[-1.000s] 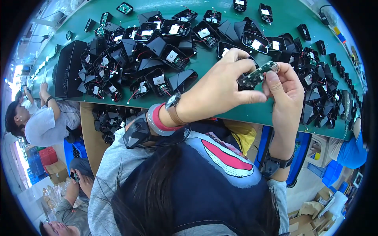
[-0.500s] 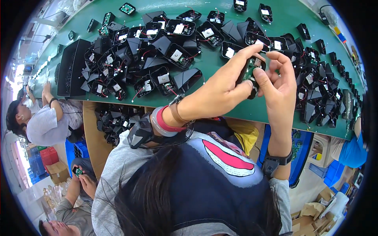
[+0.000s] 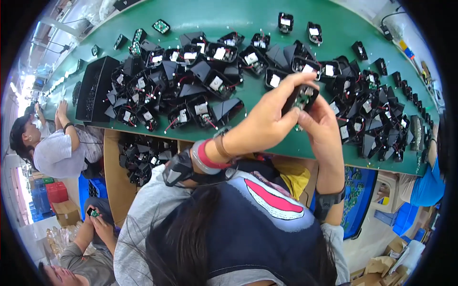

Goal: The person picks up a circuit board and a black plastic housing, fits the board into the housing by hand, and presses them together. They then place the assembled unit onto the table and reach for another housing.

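Note:
Above the near edge of the table I hold a small black plastic housing with a green circuit board point(image 3: 302, 98) in it. My left hand point(image 3: 267, 120) is closed around its left side, fingers along the far edge and thumb at the near end. My right hand point(image 3: 325, 125) grips the right side, its thumb at the near end by my left thumb and its fingers curled behind. Beyond my hands lies an open black housing with a white part point(image 3: 273, 79). Part of the board is covered by my thumbs.
Piles of black housings point(image 3: 215, 85) with red wires cover the green table point(image 3: 210, 19) to left and right. A black bin point(image 3: 95, 90) stands at the left. Below the edge are a carton point(image 3: 114, 164) and a blue tray point(image 3: 360, 200) of boards. Other people sit at left.
My right hand has turned and its raised fingers have closed behind the housing. The housing has tilted and sits slightly lower in view. The whole view has shifted a little.

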